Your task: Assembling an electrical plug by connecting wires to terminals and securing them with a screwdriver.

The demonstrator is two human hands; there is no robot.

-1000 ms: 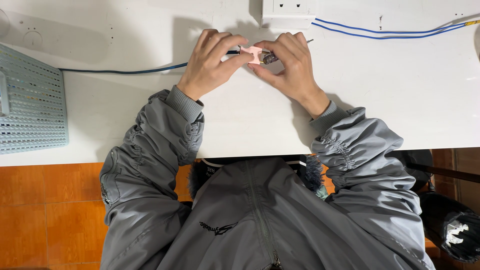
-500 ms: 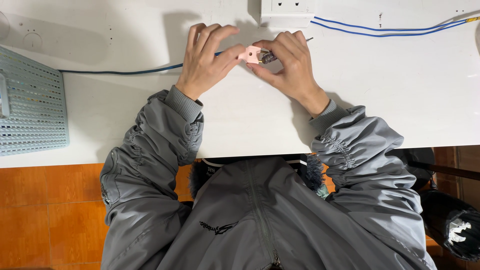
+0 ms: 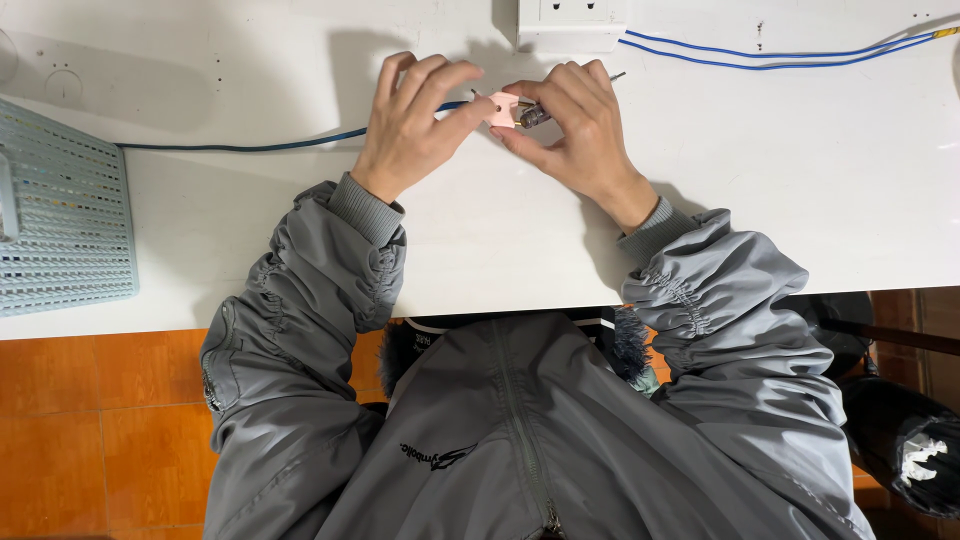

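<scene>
Both my hands meet at the far middle of the white table. My left hand pinches a small pink plug-like piece between thumb and fingers. A dark blue cable runs from the piece leftward across the table. My right hand grips a small dark tool with a thin metal tip pressed against the pink piece. Most of the tool is hidden under my fingers.
A white socket box sits just beyond my hands. Two thin blue wires run from it to the right. A pale perforated basket lies at the left edge. Orange floor tiles show below the table's near edge.
My left fingers have spread slightly and shifted on the pink piece. Both hands stay in the same place.
</scene>
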